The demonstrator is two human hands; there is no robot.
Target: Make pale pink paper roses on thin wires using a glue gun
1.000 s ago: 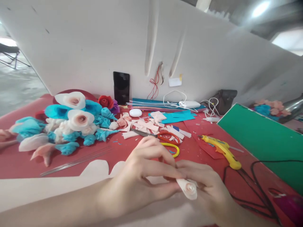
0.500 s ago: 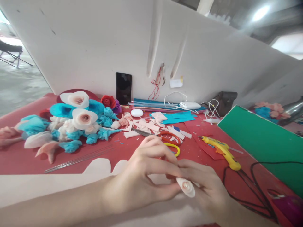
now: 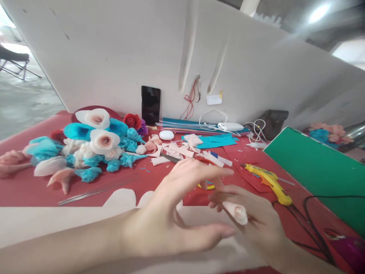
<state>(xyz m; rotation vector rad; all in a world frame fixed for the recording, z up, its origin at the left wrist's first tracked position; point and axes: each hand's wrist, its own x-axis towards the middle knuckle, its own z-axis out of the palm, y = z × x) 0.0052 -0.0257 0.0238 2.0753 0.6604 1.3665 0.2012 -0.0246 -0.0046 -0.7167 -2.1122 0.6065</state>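
Observation:
Between the fingers of my right hand [image 3: 253,217] is a rolled paper flower bud [image 3: 238,214], white with a pinkish centre, its spiral end facing me. My left hand [image 3: 182,205] is just left of the bud, thumb and fingers spread apart with nothing between them. Behind my left hand lie scissors [image 3: 210,187], their handles mostly covered by it. Cut white petal shapes [image 3: 121,197] rest at the edge of a pale sheet [image 3: 71,228] below my hands.
Finished paper flowers [image 3: 104,140] are heaped at left, near thin wires [image 3: 94,190]. Paper scraps [image 3: 182,150] lie mid-table. A yellow glue gun [image 3: 268,182] and its black cord are at right, before a green board [image 3: 319,179]. A phone [image 3: 151,104] leans against the wall.
My left hand has opened and come off the bud, its thumb and fingers spreading. My right hand keeps the bud, which has shifted slightly up and to the right.

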